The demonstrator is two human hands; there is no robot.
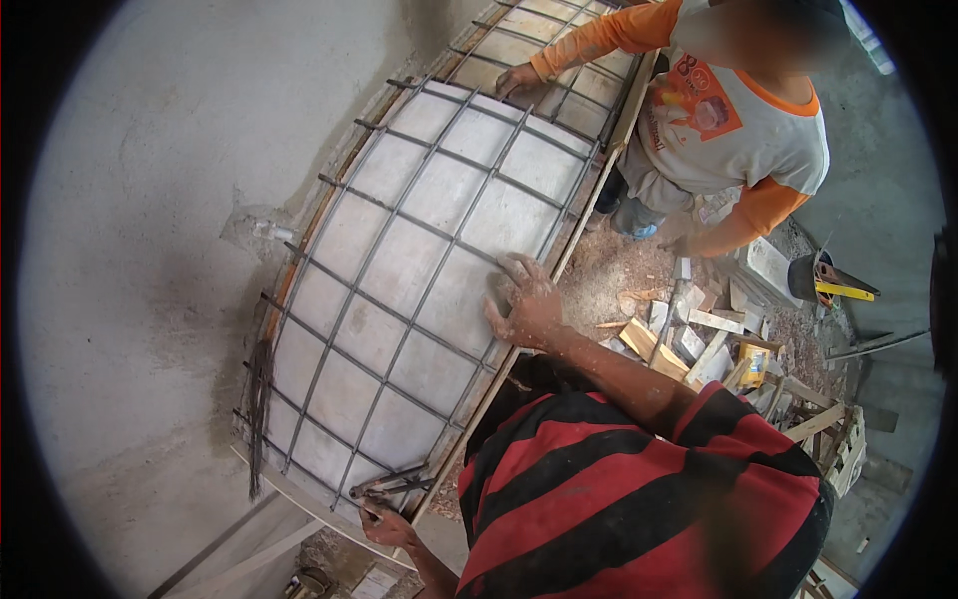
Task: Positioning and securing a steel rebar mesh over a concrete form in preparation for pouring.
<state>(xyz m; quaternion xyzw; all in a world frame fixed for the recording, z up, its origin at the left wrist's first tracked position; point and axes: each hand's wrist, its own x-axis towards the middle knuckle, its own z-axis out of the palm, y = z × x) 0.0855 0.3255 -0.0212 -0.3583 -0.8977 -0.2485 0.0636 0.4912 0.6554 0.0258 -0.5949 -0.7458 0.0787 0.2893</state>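
My right hand (529,304) lies with its fingers spread at the near edge of the steel rod grid (407,321), over the pale curved panel (404,265). It appears to hold nothing. At the panel's lower end, my left hand (389,527) is closed, its fingertips near a rod end. What they grip is too small to make out. Dark pincers (391,486) lie just above that hand, handles pointing right. A bundle of thin dark wire (259,419) hangs over the grid's left edge.
A co-worker (738,130) in orange sleeves stands beyond, one hand on the grid, the other near a long-handled tool (664,324). Wood scraps and rubble (699,339) cover the floor at right, near a black bucket (806,278). A bare wall (150,220) rises at left.
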